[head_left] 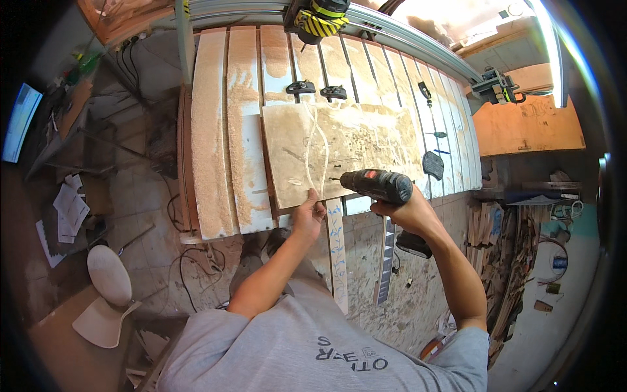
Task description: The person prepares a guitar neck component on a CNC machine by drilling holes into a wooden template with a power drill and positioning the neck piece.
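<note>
My right hand (400,208) is wrapped round the grip of a black cordless drill (375,185). The drill points left, its tip low over a flat wooden board (287,153) on the slatted machine bed. Close by the tip, a small dark screw (337,165) stands on the board. At the board's near edge, my left hand (309,214) has its fingers closed at the lower end of a thin, pale, curved wooden strip (324,147). Part of its grip is hidden. Two black clamps (300,87) sit along the board's far edge.
Sawdust covers much of the slatted bed (209,130). A spindle head (320,23) hangs from the gantry at the far side. A dark pad (432,165) lies right of the board. Two long patterned strips (337,261) extend below the near edge. Scrap wood (506,261) is stacked at right.
</note>
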`<state>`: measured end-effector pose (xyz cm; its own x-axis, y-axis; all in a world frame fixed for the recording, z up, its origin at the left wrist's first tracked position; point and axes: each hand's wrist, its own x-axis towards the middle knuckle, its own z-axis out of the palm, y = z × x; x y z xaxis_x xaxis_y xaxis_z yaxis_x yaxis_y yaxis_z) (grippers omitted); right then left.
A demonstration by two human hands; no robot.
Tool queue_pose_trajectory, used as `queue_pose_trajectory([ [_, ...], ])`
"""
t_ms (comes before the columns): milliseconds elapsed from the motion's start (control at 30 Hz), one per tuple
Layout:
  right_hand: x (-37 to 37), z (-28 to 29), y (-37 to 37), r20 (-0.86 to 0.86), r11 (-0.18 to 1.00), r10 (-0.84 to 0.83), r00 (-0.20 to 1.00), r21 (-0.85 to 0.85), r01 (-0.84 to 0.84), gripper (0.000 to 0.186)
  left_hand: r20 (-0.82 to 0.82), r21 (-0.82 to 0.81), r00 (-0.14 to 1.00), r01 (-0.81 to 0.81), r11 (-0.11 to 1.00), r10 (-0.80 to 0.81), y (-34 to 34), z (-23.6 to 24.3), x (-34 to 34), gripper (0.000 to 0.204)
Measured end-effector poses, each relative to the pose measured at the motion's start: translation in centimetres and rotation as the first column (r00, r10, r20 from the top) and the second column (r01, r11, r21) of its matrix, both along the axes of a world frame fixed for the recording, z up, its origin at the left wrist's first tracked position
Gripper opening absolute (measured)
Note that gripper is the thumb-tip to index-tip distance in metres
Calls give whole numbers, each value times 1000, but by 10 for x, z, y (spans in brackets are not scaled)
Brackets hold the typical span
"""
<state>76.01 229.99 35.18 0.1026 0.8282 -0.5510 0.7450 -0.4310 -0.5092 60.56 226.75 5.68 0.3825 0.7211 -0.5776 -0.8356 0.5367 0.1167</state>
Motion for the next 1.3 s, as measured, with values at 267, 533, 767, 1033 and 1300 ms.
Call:
queue_pose_trajectory([
  [267,12,-4,-3,-43,1000,10,999,-19,-11,45,-703,100,700,278,955,-129,-61,51,-24,29],
  [533,23,-13,-2,-74,985,134,988,120,-124,48,-944,154,330,387,909,20,-26,69,-65,35],
  [767,26,-21,-11,-1,969,124,992,218,-120,41,-553,-23,773,359,933,-311,-22,67,-41,91],
  [1033,21,-15,-14,18,985,116,993,125,-117,49,-519,-44,798,333,942,-307,-10,40,-20,103],
  [1300,17,-9,-13,37,988,101,994,114,-105,45,-496,-6,838,258,966,-227,-9,43,-17,90],
])
